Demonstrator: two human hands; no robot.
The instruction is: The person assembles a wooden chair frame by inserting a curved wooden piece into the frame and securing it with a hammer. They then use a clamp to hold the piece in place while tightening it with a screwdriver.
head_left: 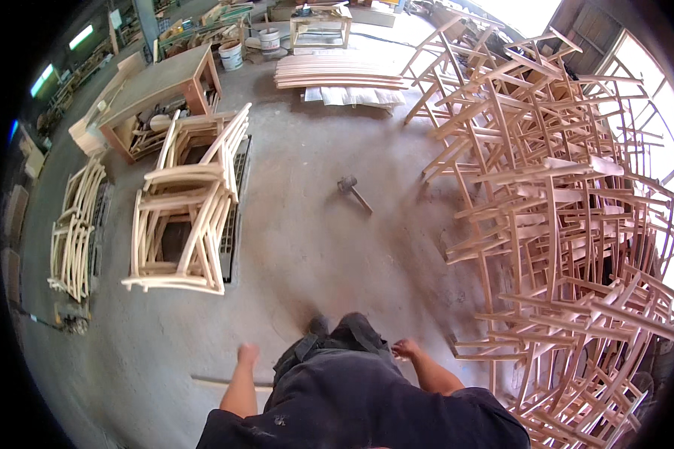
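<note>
My left hand [248, 353] hangs low beside my left leg, touching nothing that I can see. It is too small and blurred to make out its fingers. By my right hip, my right hand [406, 348] has loosely bent fingers, a little apart, with nothing visible in them. A mallet [347, 183] with a dark head and wooden handle lies on the concrete floor ahead of me. Nearest to my right hand is a tall, tangled pile of wooden chair frames [550, 224]. A thin wooden strip [210, 382] lies on the floor behind my left arm.
Ahead on the left, stacked curved wooden frames [183, 191] rest on a dark pallet [236, 224]. More curved pieces [75, 232] are stacked farther left. A workbench [161, 86], white buckets [231, 56] and a low stack of long boards [337, 71] stand at the back.
</note>
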